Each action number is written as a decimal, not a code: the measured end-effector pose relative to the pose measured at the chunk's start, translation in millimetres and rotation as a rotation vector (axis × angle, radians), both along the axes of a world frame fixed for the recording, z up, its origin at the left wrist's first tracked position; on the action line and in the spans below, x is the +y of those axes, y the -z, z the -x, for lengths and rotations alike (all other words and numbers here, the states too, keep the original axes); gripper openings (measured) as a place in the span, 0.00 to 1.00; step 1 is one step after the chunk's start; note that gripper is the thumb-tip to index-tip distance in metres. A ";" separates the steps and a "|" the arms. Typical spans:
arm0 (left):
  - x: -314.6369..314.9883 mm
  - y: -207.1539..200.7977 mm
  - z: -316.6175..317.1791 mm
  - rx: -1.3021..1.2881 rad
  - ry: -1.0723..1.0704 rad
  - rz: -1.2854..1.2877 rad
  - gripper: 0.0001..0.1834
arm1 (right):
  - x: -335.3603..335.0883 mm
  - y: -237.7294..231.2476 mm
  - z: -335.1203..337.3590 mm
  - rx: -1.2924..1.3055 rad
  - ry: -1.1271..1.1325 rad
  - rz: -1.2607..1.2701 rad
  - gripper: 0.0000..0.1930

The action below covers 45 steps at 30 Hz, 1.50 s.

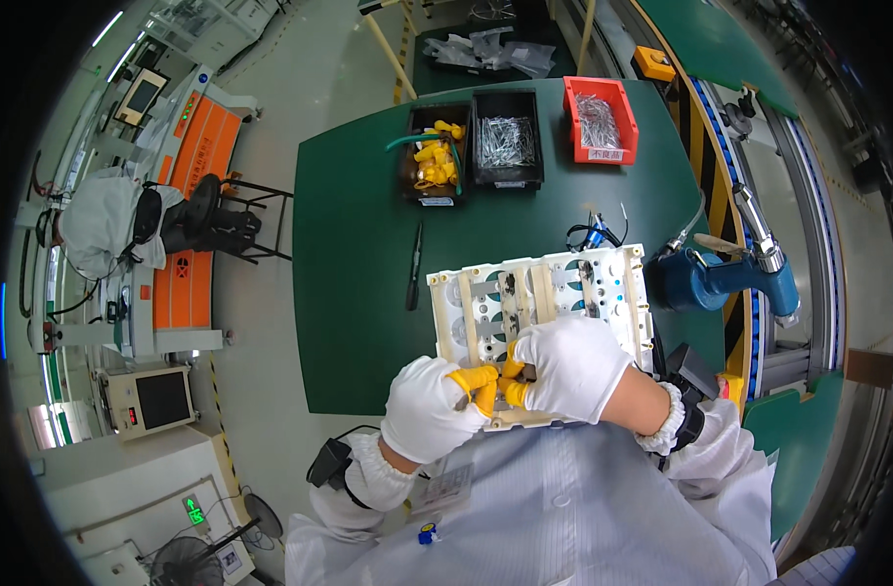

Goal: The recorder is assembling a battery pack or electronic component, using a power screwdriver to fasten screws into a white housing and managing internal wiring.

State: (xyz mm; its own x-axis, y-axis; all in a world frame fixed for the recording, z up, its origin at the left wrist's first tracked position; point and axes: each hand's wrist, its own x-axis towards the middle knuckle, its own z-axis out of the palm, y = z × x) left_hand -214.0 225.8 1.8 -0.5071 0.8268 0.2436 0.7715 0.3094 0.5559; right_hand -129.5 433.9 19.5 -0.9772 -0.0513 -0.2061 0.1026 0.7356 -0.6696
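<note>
A white plastic frame (622,293) with ribs, grey metal strips and dark wires lies at the front edge of the green table (353,244). My left hand (432,405), in a white glove with yellow finger covers, is closed in a pinch over the frame's near left part. Beside it, my right hand (568,366), gloved the same way, pinches too, its fingertips almost meeting the left ones. Whatever lies between the fingers is hidden. A black pen (415,269) rests left of the frame. Just beyond the frame sits a small blue tool (595,234) with dark wires.
At the back stand a black bin of yellow finger covers (432,161), a black bin of thin metal pins (506,142) and a red bin (617,88) with similar pins. A blue powered tool (715,280) is at the right edge. A seated person (114,220) works far left.
</note>
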 end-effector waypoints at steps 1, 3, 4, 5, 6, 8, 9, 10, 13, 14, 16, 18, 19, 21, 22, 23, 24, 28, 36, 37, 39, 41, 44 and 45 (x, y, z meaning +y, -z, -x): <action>0.5 0.6 0.2 0.005 -0.003 -0.002 0.10 | 0.2 -0.9 -0.1 0.005 -0.003 -0.002 0.14; 0.5 0.9 0.4 -0.023 0.001 -0.006 0.12 | 0.6 -3.4 -0.9 0.003 0.000 0.024 0.14; 0.5 1.0 0.5 -0.019 -0.001 -0.007 0.12 | 0.6 -3.0 -1.4 0.007 -0.002 0.022 0.14; 0.4 1.0 0.3 0.037 0.029 0.022 0.10 | 0.5 -1.9 -2.1 -0.002 -0.006 0.000 0.14; 0.5 0.8 -0.6 0.093 0.058 0.051 0.09 | 0.4 -1.0 -3.1 -0.012 -0.010 -0.022 0.14; 4.7 -2.3 -2.9 0.159 0.083 0.078 0.08 | 2.8 -1.4 -5.4 -0.019 -0.020 -0.030 0.12; 6.6 -4.1 -5.1 0.221 0.105 0.109 0.07 | 3.9 -1.9 -7.2 -0.031 -0.032 -0.034 0.11; 8.0 -6.1 -9.5 0.217 0.106 0.094 0.07 | 6.3 -4.5 -14.1 -0.036 -0.030 -0.049 0.11; -0.6 -7.0 -19.6 0.222 0.004 0.204 0.11 | 18.9 -29.7 -34.0 0.318 0.059 -0.052 0.07; -5.6 -5.4 -25.0 0.217 -0.050 0.174 0.12 | 27.5 -36.7 -43.4 0.381 0.173 -0.049 0.09; -6.2 -2.8 -36.8 0.181 -0.131 0.115 0.13 | 52.1 -14.8 -83.5 0.401 0.596 0.342 0.09; -1.3 -13.0 -40.8 0.103 -0.194 0.108 0.17 | 111.9 14.7 -138.1 0.090 0.872 0.212 0.08; -0.3 -11.2 -41.3 0.080 -0.224 0.089 0.17 | 125.4 20.5 -135.7 0.004 0.915 -0.060 0.13; -7.1 -11.8 -42.3 -0.005 -0.097 0.126 0.21 | 171.5 71.9 -165.9 0.194 0.866 -0.537 0.20; -11.5 -10.9 -45.8 -0.028 -0.109 0.127 0.21 | 192.3 85.1 -161.7 0.292 0.776 -0.261 0.22; -14.9 -6.2 -47.9 -0.037 -0.138 0.109 0.21 | 187.6 74.6 -139.3 0.373 0.677 0.020 0.23; -16.2 0.4 -50.3 -0.011 -0.151 0.115 0.20 | 177.9 67.5 -116.7 0.551 0.683 0.354 0.24; -19.5 13.3 -53.4 0.007 -0.181 0.056 0.17 | 195.4 40.4 -66.4 0.471 0.492 0.576 0.21; -19.8 16.3 -56.6 -0.016 -0.206 0.022 0.13 | 35.9 -115.2 1.4 0.156 -0.443 -0.206 0.12; -18.8 17.4 -55.7 -0.008 -0.227 0.027 0.13 | 37.1 -112.5 -0.4 0.088 -0.579 -0.223 0.16; -20.2 17.6 -54.5 0.007 -0.213 0.000 0.12 | 24.3 -122.5 -0.5 0.037 -0.799 -0.452 0.15; -19.5 20.4 -55.0 0.019 -0.211 -0.028 0.11 | 14.2 -122.9 -8.0 0.007 -0.736 -0.495 0.15; -17.5 24.8 -56.2 0.033 -0.230 -0.021 0.10 | -5.9 -131.5 -4.9 -0.218 -0.506 -0.517 0.08; -17.6 25.0 -56.4 0.043 -0.227 -0.016 0.09 | -5.2 -131.4 -4.8 -0.225 -0.511 -0.526 0.08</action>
State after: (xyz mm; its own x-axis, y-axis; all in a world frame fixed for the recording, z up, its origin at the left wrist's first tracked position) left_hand -157.6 208.2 -23.2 -0.6683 0.6887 0.2813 0.7063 0.4687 0.5305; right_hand -124.7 428.7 150.9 -0.7901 -0.3258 -0.5192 -0.2436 0.9442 -0.2216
